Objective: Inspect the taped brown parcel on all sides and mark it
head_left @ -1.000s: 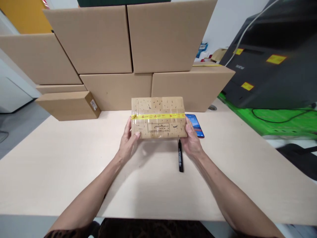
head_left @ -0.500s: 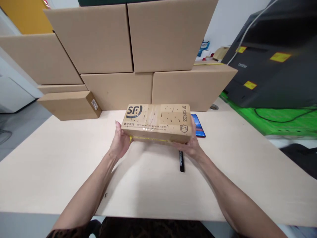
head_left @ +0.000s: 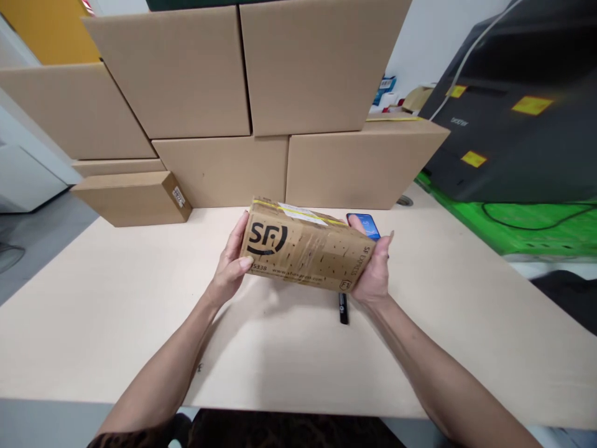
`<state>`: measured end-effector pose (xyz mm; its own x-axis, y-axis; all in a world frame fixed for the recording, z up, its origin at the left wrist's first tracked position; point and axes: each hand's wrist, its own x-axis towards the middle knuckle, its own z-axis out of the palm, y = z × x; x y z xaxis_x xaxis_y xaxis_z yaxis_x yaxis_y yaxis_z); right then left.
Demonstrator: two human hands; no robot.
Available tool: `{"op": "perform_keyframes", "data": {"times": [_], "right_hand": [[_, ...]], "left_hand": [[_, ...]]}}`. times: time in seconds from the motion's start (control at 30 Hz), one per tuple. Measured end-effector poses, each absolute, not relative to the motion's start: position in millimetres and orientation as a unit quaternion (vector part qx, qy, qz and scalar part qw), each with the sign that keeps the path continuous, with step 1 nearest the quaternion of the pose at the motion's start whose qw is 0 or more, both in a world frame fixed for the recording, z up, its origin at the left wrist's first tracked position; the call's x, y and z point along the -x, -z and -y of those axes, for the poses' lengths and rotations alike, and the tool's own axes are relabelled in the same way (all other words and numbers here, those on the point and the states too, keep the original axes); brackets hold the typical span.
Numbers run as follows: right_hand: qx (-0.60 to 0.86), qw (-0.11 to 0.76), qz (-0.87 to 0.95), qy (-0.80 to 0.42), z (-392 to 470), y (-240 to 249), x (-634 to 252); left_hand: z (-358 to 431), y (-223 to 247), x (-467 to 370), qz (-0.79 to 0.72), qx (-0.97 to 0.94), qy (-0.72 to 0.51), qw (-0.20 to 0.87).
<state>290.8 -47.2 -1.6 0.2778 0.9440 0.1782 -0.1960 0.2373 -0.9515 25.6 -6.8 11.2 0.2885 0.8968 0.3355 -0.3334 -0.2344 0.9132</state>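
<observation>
A brown SF Express cardboard box is held tilted above the table, its printed side facing me and its right end lower. Yellow tape and a white label run along its upper face. My left hand grips the left end, thumb on the printed side. Around the right end is my right hand, its fingers partly behind the box. Below the right end, a black marker-like stick lies on the table, its upper part hidden. A blue-screened phone lies behind the right hand, partly covered.
Large plain cartons stand stacked along the back of the pale table. A smaller flat carton stands at the back left. To the right are a dark Brother-marked machine and a green surface with a black cable.
Both hands have turned the box: its right end has dropped, and the taped, labelled face now shows on top. The phone's screen display looks different.
</observation>
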Motion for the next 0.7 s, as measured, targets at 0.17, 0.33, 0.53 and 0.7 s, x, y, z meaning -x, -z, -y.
{"op": "perform_keyframes", "data": {"times": [0.17, 0.33, 0.53, 0.7], "right_hand": [[0.450, 0.625, 0.346, -0.537, 47, -8, -293], [0.480, 0.646, 0.331, -0.492, 47, -17, -301], [0.435, 0.734, 0.434, -0.291, 53, -15, -309], [0.383, 0.709, 0.580, -0.121, 54, 1, -308]], "left_hand": [[8, -18, -15, -0.240, -0.599, -0.520, 0.559], [8, -19, -13, -0.235, -0.615, -0.496, 0.566], [10, -8, -26, -0.233, -0.579, -0.473, 0.622], [8, -12, -33, -0.268, -0.484, -0.450, 0.701]]}}
